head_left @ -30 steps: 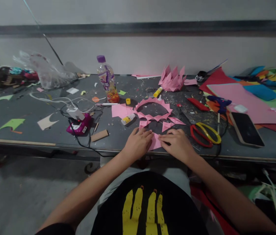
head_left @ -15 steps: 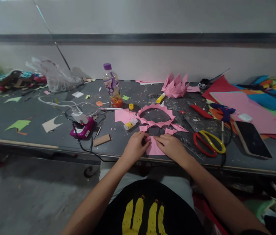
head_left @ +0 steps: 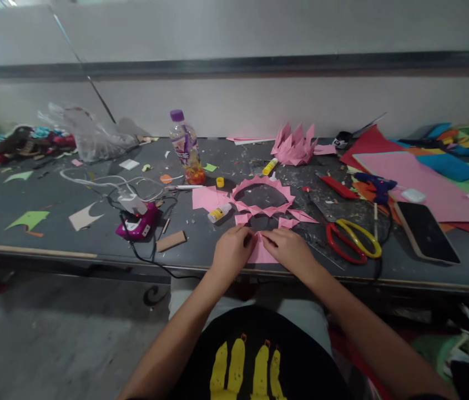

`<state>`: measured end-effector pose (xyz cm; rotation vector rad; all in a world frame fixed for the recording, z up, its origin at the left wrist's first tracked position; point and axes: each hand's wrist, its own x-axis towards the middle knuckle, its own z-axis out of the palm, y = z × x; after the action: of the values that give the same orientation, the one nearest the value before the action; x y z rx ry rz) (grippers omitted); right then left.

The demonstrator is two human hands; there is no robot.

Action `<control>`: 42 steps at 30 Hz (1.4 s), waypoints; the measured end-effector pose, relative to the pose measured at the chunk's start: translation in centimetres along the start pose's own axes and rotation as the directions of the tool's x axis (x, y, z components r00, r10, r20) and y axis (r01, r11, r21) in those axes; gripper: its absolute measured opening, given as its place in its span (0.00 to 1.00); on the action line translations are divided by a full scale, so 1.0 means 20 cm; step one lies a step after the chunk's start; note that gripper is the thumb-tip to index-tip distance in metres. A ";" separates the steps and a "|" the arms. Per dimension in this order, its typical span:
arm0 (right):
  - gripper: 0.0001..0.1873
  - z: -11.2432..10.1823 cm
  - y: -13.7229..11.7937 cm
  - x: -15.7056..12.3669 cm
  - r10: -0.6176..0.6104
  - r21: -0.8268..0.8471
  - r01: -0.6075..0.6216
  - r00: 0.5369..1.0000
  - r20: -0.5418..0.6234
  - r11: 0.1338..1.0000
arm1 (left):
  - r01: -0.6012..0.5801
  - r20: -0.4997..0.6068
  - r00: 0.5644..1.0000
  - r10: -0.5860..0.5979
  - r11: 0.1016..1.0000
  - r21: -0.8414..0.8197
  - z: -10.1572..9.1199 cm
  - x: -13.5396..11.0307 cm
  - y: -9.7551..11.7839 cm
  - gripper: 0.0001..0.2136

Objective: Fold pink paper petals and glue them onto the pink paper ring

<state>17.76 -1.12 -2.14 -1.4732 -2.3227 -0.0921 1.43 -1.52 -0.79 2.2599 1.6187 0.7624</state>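
Note:
At the table's front edge lies a pink sheet of paper (head_left: 262, 255), its top edge partly bent and hidden under fingers. My left hand (head_left: 230, 251) has its thumb and curled fingers closed on the upper left of the sheet. On the upper right, my right hand (head_left: 291, 248) presses the paper between bunched fingertips. Just beyond the hands are a small folded pink piece (head_left: 242, 219), another folded piece (head_left: 287, 223) and a pointed one (head_left: 304, 216). Behind them stands a zigzag pink paper ring (head_left: 264, 211). A glue bottle (head_left: 220, 213) lies left of it.
Red-and-yellow scissors (head_left: 347, 256) lie to the right, near a phone (head_left: 427, 230) and a blue glue gun (head_left: 379, 188). A pink paper flower (head_left: 294, 149) stands behind the ring. To the left are a drink bottle (head_left: 186, 149), a purple power socket (head_left: 137, 226) with cables, and a cardboard strip (head_left: 171, 241).
The view has shifted slightly, so the table's things appear a little further left. Both hands stay on the pink sheet, with only slight finger movement.

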 end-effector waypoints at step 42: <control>0.16 -0.02 0.01 0.00 -0.037 0.034 0.034 0.996 0.080 0.999 | -0.455 0.269 0.879 0.394 0.862 0.222 -0.05 -0.04 -0.02 0.08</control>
<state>18.01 -1.14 -1.80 -1.4452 -2.4032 -0.0046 0.39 -2.16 -0.23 2.8459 1.1967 0.3670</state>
